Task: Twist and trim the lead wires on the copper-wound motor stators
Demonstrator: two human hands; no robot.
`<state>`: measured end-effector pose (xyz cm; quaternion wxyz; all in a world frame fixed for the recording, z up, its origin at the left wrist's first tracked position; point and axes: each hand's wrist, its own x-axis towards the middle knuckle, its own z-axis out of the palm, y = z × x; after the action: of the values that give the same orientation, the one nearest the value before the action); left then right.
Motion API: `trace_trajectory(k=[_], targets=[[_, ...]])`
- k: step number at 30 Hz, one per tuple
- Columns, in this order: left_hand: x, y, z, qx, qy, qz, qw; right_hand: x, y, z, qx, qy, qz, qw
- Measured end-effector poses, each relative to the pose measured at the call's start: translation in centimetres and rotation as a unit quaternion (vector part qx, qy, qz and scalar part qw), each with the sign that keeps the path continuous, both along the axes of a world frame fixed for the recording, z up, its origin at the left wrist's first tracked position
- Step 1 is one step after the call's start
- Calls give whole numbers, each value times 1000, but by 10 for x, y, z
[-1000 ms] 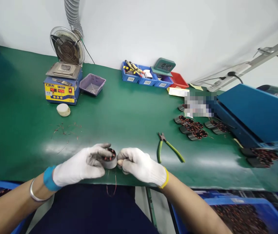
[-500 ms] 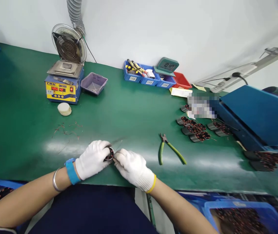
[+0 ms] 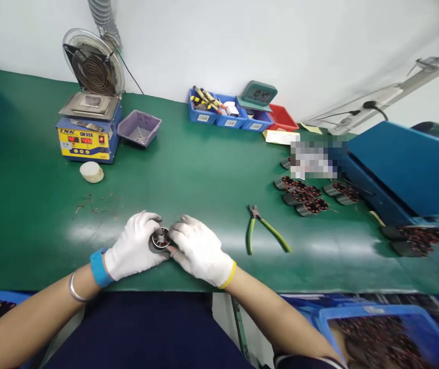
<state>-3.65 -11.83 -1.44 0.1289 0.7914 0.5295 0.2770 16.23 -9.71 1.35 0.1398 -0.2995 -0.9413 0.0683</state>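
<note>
A round motor stator [image 3: 161,239] with a bright metal rim and dark, copper-wound slots sits upright in my gloved left hand [image 3: 133,248]. The thumb and fingers of that hand wrap around its left side. My right hand [image 3: 199,251], also in a white glove, has its bent fingers closed against the stator's right edge. Whether a wire lead is pinched between those fingertips is hidden. To the right, diagonal cutters [image 3: 250,233] with green handles lie spread on the green bench. Thin wire scraps [image 3: 90,205] are scattered to the left of my left hand.
At the back left stand a solder pot [image 3: 86,138], a round white pad [image 3: 92,172] and a purple tray [image 3: 138,128]. Small blue bins [image 3: 229,120] and a clock [image 3: 260,93] line the wall. Several stators [image 3: 300,197] are grouped at right, near a blue box [image 3: 407,169].
The view has shifted slightly. The stator has turned so that its open end faces up more. My right fingers have moved up against its rim, and the thin wire visible beside them is gone from sight.
</note>
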Motion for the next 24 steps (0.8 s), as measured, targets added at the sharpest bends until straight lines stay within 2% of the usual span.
trace_trajectory(k=[2,5,10,13,17,21,24], targets=[[1,1,-1,-19,-5,22,1000,-2,4,-4,-45,-64,-42,996],[0,4,-4,-49,1,5,999,3,5,-5,-80,-111,-65,989],[-4,11,-5,-53,13,-60,997,3,13,-1,-24,-86,16,996],[-5,13,-3,-73,12,-75,994,-1,21,-3,-35,-80,46,995],[-6,16,-1,-76,2,-87,993,2,29,0,-123,-55,24,991],[-7,17,-2,-76,-2,-82,994,8,26,12,-274,-89,-43,957],[-8,19,-1,-88,-4,-80,993,6,22,18,-292,-89,-74,949]])
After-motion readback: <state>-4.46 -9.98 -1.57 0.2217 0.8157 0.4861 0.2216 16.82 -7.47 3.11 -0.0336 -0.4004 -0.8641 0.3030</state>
